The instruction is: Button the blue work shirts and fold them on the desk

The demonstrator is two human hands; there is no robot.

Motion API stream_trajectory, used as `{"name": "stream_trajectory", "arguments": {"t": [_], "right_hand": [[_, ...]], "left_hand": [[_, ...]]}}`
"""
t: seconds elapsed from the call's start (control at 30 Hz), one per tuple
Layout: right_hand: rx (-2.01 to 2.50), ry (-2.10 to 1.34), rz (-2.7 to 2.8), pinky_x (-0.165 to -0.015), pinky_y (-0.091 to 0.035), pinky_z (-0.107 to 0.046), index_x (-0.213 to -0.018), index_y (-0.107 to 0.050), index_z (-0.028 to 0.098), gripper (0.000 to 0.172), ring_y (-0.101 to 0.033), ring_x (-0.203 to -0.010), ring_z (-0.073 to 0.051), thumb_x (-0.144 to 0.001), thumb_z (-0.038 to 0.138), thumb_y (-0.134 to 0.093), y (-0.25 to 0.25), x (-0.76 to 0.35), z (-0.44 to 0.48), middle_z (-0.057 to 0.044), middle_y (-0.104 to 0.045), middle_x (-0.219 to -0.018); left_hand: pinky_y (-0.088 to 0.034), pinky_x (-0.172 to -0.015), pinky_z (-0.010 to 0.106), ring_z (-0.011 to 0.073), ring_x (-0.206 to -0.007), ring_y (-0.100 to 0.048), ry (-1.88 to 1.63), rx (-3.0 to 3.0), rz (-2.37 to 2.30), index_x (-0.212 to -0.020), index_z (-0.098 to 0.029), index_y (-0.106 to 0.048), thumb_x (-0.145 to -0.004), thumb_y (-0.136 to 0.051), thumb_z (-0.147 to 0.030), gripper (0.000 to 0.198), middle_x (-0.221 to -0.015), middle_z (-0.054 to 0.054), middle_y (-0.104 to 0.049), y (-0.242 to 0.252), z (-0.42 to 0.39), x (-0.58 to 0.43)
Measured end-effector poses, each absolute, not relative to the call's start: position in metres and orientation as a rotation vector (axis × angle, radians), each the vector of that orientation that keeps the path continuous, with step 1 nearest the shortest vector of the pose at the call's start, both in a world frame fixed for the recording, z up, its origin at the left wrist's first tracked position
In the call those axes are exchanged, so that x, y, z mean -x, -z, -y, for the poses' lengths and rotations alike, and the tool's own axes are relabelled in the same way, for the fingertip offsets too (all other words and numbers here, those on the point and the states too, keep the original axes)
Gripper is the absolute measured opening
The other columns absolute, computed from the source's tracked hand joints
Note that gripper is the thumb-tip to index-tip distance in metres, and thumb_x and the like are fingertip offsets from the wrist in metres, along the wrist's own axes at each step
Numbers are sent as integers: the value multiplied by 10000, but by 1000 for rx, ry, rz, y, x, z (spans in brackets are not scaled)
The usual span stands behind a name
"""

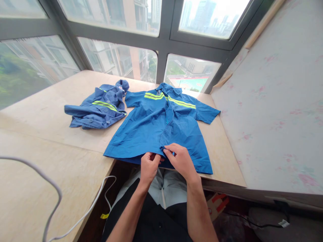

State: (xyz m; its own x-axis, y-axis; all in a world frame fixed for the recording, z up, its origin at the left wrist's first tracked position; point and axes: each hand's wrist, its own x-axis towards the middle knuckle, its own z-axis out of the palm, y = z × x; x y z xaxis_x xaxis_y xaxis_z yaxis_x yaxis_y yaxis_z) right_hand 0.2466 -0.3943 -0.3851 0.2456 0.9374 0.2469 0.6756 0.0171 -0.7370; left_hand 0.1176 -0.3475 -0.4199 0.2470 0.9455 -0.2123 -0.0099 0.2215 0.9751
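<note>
A blue short-sleeved shirt point(146, 126) with yellow-and-silver reflective stripes lies spread out, its collar toward the window and its hem toward me. My left hand point(150, 165) pinches the bottom hem near the middle, thumb on top and fingers curled beneath the cloth. Just to its right, my right hand point(180, 159) holds the lower corner of the front opening between thumb and index finger. To the left of the shirt rests a second blue garment point(101, 109), loosely bunched, with similar stripes and some buttons.
The pale tabletop point(60, 134) runs below large windows. A white cable point(57, 188) loops over its left part. On the right stands a wall with flowered paper point(282, 117). Below the table edge at right are a cardboard item point(215, 205) and a black cord.
</note>
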Motion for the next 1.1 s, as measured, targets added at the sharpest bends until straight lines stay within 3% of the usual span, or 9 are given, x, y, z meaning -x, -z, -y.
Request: {"name": "stream_trajectory", "arguments": {"t": [0.17,0.23,0.3,0.43,0.57,0.8,1.1], "right_hand": [[1610,-410,1464,-923,-514,-356,-1264,-611,256,369,-613,-1079,-219,-895,248,-624,384,-243,400,-83,-638,-1186],[1563,-346,1469,-967,-500,-380,-1214,-620,268,369,-578,-1144,-232,-851,246,-687,385,-241,402,-85,-602,-1225],[1549,-285,1491,-988,-488,-403,-1090,-668,269,257,-567,-1153,-238,-838,242,-707,387,-241,404,-80,-605,-1206],[1574,-207,1504,-918,-516,-393,-936,-715,257,81,-603,-1058,-230,-874,240,-668,395,-242,405,-83,-640,-1160],[1568,-217,1427,-893,-515,-354,-900,-692,228,138,-631,-990,-203,-939,229,-560,402,-244,402,-75,-681,-1027],[1666,-377,1151,-676,-496,-265,-875,-644,200,185,-625,-767,-165,-946,303,-508,411,-236,396,-38,-682,-846],[1687,-470,1049,-652,-476,-258,-821,-631,192,222,-600,-699,-159,-922,352,-513,413,-234,393,-21,-660,-761]], "left_hand": [[-468,-512,233,135,-502,-574,-905,-1105,-1099,-641,-140,-652,-699,-680,-371,240,-537,17,-633,416,348,-122],[-452,-504,230,133,-499,-565,-919,-1086,-1112,-644,-138,-657,-693,-685,-376,244,-525,7,-617,416,348,-122],[-440,-500,228,128,-496,-557,-920,-1084,-1129,-651,-134,-667,-696,-689,-377,249,-528,6,-618,417,347,-122],[-449,-521,227,138,-528,-590,-896,-1109,-1117,-679,-123,-692,-721,-693,-377,258,-553,21,-643,420,347,-121],[-457,-524,224,148,-553,-624,-874,-1114,-1080,-795,-110,-731,-733,-710,-418,315,-608,36,-678,420,348,-123],[-450,-502,217,140,-553,-631,-880,-1058,-1045,-893,-100,-746,-727,-728,-449,387,-773,95,-739,426,348,-126],[-447,-495,213,134,-551,-634,-871,-1058,-1046,-889,-102,-738,-740,-723,-447,377,-826,111,-746,433,346,-124]]}}
